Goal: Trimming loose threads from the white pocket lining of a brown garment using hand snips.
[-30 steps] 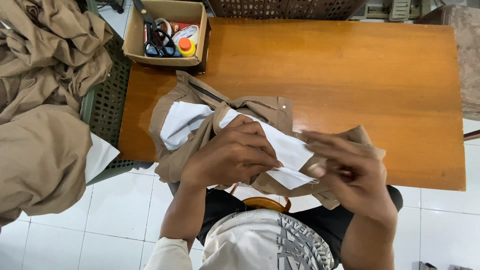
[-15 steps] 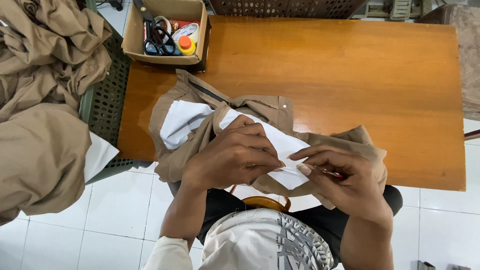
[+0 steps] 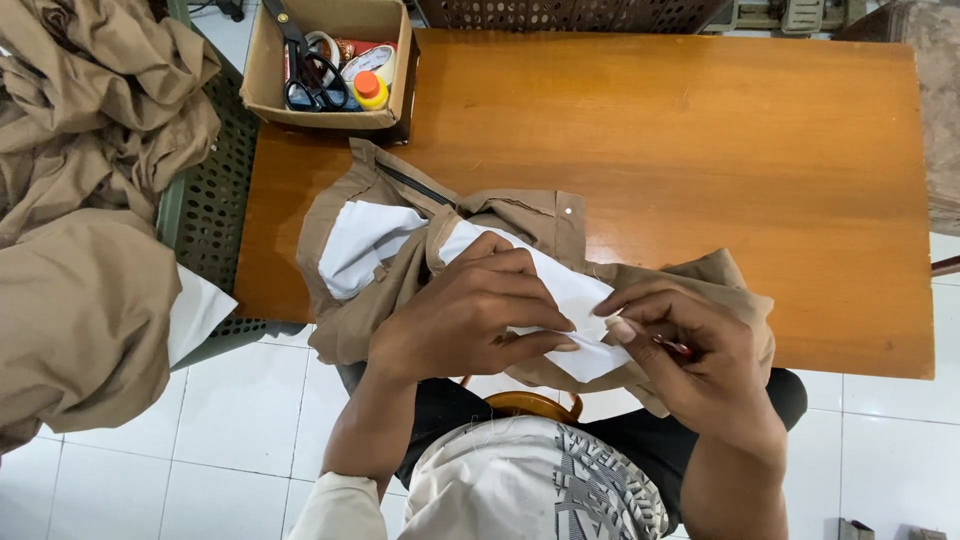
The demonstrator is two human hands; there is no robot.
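A khaki garment [image 3: 520, 215] with white pocket lining [image 3: 365, 240] and a dark zipper lies on the near edge of the wooden table [image 3: 700, 130]. My left hand [image 3: 465, 315] presses down on a white lining piece [image 3: 575, 290] and pinches it. My right hand [image 3: 690, 355] meets it at the lining's edge, fingertips together, with a small red-tipped thing half hidden in the palm. The garment's right part [image 3: 730, 275] bunches under my right hand.
A cardboard box [image 3: 330, 60] at the table's far left corner holds black scissors, tape rolls and a small yellow bottle. A heap of khaki garments [image 3: 80, 200] lies on a green perforated crate [image 3: 210, 200] to the left. White tile floor lies below.
My right hand has drawn in from the right and closed its fingers at the lining's edge beside the left hand. The left hand has stayed in place.
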